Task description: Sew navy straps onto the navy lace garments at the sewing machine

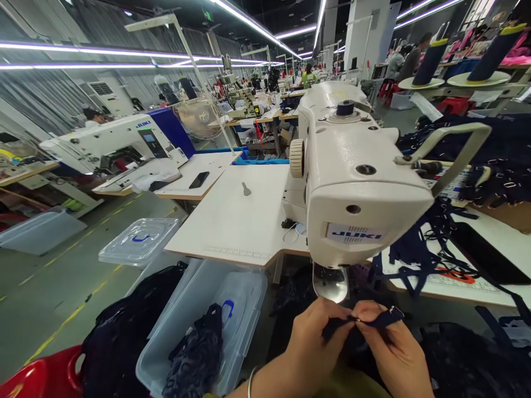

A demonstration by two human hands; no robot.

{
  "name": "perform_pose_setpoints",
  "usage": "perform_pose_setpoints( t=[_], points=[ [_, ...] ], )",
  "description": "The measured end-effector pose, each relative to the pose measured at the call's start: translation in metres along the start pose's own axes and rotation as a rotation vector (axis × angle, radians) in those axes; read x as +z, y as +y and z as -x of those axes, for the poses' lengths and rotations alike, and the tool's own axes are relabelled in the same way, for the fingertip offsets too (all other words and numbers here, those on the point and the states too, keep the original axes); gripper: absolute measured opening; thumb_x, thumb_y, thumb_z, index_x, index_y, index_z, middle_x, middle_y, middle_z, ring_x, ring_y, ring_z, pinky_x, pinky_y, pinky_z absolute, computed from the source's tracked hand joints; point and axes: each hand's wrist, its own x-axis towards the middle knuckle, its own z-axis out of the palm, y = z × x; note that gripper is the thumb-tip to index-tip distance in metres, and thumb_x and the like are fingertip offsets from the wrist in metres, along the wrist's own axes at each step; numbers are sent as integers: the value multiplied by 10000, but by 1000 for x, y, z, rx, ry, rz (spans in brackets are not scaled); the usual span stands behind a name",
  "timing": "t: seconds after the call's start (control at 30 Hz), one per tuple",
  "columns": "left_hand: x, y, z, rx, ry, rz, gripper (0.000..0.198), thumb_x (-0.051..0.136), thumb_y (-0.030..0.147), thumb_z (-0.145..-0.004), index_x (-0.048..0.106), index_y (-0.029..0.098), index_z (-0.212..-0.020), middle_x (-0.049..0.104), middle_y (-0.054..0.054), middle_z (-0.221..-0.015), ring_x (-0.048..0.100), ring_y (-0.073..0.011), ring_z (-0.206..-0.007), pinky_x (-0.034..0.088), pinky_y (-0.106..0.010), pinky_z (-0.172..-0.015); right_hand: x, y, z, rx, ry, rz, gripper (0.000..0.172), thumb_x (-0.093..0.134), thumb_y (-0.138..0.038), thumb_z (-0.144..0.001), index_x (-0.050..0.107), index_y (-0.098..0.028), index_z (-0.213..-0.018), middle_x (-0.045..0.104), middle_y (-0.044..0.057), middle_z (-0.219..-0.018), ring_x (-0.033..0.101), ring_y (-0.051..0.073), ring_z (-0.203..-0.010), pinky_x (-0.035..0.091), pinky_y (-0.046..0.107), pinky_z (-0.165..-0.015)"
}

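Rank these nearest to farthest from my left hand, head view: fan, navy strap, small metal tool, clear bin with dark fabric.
1. Navy strap: in your left hand.
2. Clear bin: low, left.
3. Small metal tool: on the white tabletop, forward-left.
4. Fan: farther back, left.

Skinny fabric strap (380, 319), super dark navy, sitting low in the frame a bit right of centre. It's pinched in the fingertips of the left hand (313, 333) and right hand (393, 344), so the middle's mostly covered. Runs roughly sideways, left part lower than the right. Shiny metal buckle (397, 313) at the right end, kinda tilted.
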Motion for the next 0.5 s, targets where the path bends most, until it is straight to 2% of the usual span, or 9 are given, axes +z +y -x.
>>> perform_pose_setpoints(
  t=[0.13, 0.33, 0.4, 0.5],
  points=[
    [0, 0, 1, 115, 1, -13, 123, 611, 107, -873, 574, 211, -926, 688, -35, -910, 665, -139, -826, 532, -210, -751, -3, 8, 4, -36, -1, -14, 102, 626, -169, -844, 651, -267, -829, 681, 12, -831, 677, 171, -781, 570, 241, -696],
    [0, -3, 2, 167, -14, -61, 107, 590, 114, -889, 558, 212, -919, 683, -45, -900, 661, -140, -803, 536, -217, -724, -5, 10, 4, -57, -36, 27, 86, 606, -194, -865, 634, -259, -816, 701, 32, -838, 684, 200, -827, 568, 260, -676],
    [1, -2, 2, 120, 1, -65, 74, 605, 147, -882, 560, 206, -880, 674, -35, -842, 651, -138, -750, 526, -215, -688, -4, 6, 2, -54, -30, 54, 68, 609, -208, -864, 632, -267, -839, 696, 16, -825, 686, 177, -786, 569, 232, -668],
    [1, 0, 1, -53, 17, 7, 92, 649, 199, -856, 561, 196, -829, 643, -16, -774, 626, -133, -699, 510, -213, -657, -4, 2, -2, -27, -66, 102, 89, 597, -205, -868, 635, -282, -892, 692, -6, -841, 686, 143, -748, 564, 191, -661]
  ],
)
